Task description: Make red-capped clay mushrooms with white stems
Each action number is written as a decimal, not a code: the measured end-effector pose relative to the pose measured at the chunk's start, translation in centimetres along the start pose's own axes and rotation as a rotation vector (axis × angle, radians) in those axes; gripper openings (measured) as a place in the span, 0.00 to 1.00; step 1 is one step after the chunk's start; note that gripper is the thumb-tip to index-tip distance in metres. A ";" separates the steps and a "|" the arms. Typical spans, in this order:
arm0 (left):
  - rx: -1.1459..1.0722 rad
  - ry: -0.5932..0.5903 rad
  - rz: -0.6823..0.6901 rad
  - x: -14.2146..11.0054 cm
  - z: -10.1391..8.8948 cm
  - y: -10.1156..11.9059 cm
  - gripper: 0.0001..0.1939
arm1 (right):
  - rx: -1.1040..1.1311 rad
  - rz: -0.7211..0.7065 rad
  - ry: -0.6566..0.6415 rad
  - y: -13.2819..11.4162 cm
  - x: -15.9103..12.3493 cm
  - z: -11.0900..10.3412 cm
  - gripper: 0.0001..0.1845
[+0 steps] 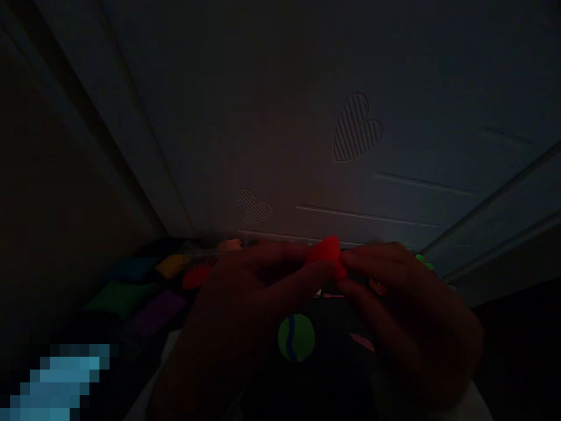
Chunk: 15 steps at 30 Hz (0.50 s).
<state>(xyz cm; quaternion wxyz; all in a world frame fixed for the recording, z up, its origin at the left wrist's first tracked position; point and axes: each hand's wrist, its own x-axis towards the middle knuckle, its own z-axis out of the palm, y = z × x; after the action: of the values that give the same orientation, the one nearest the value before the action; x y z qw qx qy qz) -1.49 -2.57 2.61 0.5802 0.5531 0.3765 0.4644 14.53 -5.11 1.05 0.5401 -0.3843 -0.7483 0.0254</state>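
Observation:
A bright red lump that looks like modelling clay (329, 252) is pinched between both hands, raised above a dark surface. My left hand (254, 292) grips its left side, the thumb lying across its front. From the right, the fingertips and thumb of my right hand (407, 310) press on it. Below the hands lies a flat green disc (302, 338) with a wavy blue stripe. A pink flat piece (363, 342) is partly behind my right hand, and a thin pink tool (333, 296) shows under the lump. The light is very dim.
At left lie coloured packets: blue (131, 269), yellow (172, 266), green (120, 297), purple (155, 313) and red (196, 276). A pale panel (284, 128) with embossed hearts rises behind the hands. Something bright green (424, 261) sits at far right.

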 end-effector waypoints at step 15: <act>-0.115 -0.039 -0.030 0.0 0.1 0.3 0.06 | 0.014 0.009 0.014 0.0 0.0 0.1 0.14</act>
<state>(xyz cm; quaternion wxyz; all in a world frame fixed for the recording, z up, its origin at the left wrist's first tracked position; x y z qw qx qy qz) -1.41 -2.61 2.95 0.6252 0.5221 0.3458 0.4657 14.49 -5.05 1.05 0.5477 -0.3841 -0.7427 0.0302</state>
